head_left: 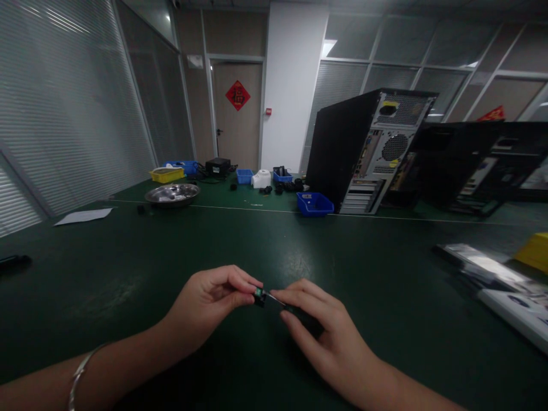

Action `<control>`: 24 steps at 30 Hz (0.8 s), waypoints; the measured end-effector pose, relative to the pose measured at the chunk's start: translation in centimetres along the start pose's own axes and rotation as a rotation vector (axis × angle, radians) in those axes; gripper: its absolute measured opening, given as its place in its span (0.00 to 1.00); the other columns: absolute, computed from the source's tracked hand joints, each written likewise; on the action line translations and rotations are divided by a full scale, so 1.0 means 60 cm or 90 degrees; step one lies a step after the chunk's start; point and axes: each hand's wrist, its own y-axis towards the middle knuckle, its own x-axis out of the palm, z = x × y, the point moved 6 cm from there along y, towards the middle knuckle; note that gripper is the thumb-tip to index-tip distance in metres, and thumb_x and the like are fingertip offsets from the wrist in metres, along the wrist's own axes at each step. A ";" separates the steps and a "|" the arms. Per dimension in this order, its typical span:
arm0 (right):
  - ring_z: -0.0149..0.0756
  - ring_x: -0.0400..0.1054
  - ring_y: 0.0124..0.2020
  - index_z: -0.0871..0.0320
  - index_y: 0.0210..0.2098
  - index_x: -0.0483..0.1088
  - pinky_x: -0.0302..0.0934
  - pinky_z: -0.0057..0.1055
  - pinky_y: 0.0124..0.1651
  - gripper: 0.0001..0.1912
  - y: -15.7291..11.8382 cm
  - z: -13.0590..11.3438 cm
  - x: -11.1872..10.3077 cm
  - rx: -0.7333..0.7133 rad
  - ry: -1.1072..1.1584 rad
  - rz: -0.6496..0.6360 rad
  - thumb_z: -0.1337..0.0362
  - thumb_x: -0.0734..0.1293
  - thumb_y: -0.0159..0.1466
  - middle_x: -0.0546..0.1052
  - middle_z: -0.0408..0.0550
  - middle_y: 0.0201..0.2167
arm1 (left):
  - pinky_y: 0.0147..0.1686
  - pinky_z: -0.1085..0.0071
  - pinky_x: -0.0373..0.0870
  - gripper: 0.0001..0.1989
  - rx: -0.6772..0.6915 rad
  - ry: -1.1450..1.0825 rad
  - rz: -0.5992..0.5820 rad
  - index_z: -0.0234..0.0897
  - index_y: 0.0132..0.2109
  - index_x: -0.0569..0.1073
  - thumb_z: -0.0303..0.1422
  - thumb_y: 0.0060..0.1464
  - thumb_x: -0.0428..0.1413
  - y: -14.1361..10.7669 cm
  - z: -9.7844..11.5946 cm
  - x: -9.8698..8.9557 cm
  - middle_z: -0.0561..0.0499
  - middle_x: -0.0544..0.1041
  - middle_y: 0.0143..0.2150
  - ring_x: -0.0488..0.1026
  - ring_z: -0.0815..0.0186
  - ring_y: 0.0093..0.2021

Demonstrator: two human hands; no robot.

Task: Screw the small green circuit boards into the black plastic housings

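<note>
I had both hands close together over the green tabletop [240, 240].
My left hand [205, 299] pinched a small black-and-green part [259, 296] between thumb and fingertips; my right hand [331, 319] curled around a slim tool [274, 298], its metal tip beside the part, contact unclear to me.

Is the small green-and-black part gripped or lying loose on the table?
Gripped: the left hand pinches the part between thumb and fingers.

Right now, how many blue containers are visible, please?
4: one blue container beside the computer tower, one behind the yellow tray, one left and one right of the white device; others may hide.
</note>
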 end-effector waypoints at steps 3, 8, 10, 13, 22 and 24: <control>0.36 0.71 0.40 0.52 0.53 0.71 0.66 0.31 0.42 0.16 0.000 0.000 0.000 0.002 0.004 -0.003 0.71 0.62 0.68 0.74 0.48 0.41 | 0.43 0.67 0.77 0.04 -0.029 -0.008 -0.008 0.36 0.33 0.79 0.23 0.49 0.63 -0.002 -0.006 0.004 0.48 0.82 0.38 0.79 0.60 0.41; 0.36 0.71 0.39 0.53 0.53 0.71 0.66 0.31 0.41 0.17 0.001 0.006 -0.001 0.005 0.003 0.004 0.72 0.62 0.67 0.74 0.48 0.41 | 0.45 0.67 0.76 0.09 -0.022 0.071 -0.013 0.39 0.40 0.81 0.26 0.50 0.63 -0.003 -0.011 0.003 0.48 0.82 0.41 0.79 0.58 0.44; 0.36 0.71 0.38 0.54 0.52 0.72 0.66 0.31 0.40 0.17 0.002 0.009 0.000 0.010 0.002 0.000 0.72 0.62 0.66 0.74 0.49 0.40 | 0.45 0.68 0.77 0.09 0.006 0.090 -0.027 0.41 0.40 0.82 0.26 0.51 0.63 -0.002 -0.010 0.003 0.49 0.82 0.41 0.79 0.58 0.44; 0.36 0.72 0.36 0.54 0.52 0.72 0.67 0.30 0.38 0.17 0.003 0.013 0.000 0.016 0.013 -0.010 0.72 0.63 0.65 0.75 0.49 0.39 | 0.44 0.69 0.77 0.10 0.026 0.097 -0.035 0.44 0.39 0.82 0.25 0.51 0.63 0.000 -0.011 0.001 0.50 0.83 0.40 0.79 0.59 0.43; 0.36 0.73 0.32 0.56 0.50 0.75 0.69 0.29 0.32 0.19 0.017 0.016 -0.005 -0.040 0.036 0.040 0.73 0.65 0.60 0.78 0.52 0.35 | 0.40 0.72 0.77 0.08 -0.023 0.013 -0.045 0.47 0.35 0.83 0.27 0.52 0.62 0.011 -0.016 0.001 0.51 0.84 0.37 0.81 0.60 0.39; 0.37 0.73 0.32 0.56 0.49 0.75 0.69 0.29 0.32 0.19 0.019 0.017 -0.006 -0.034 0.034 0.047 0.73 0.65 0.59 0.78 0.52 0.35 | 0.40 0.72 0.77 0.08 -0.031 0.016 -0.053 0.47 0.35 0.83 0.27 0.51 0.63 0.013 -0.018 0.001 0.51 0.84 0.37 0.80 0.59 0.39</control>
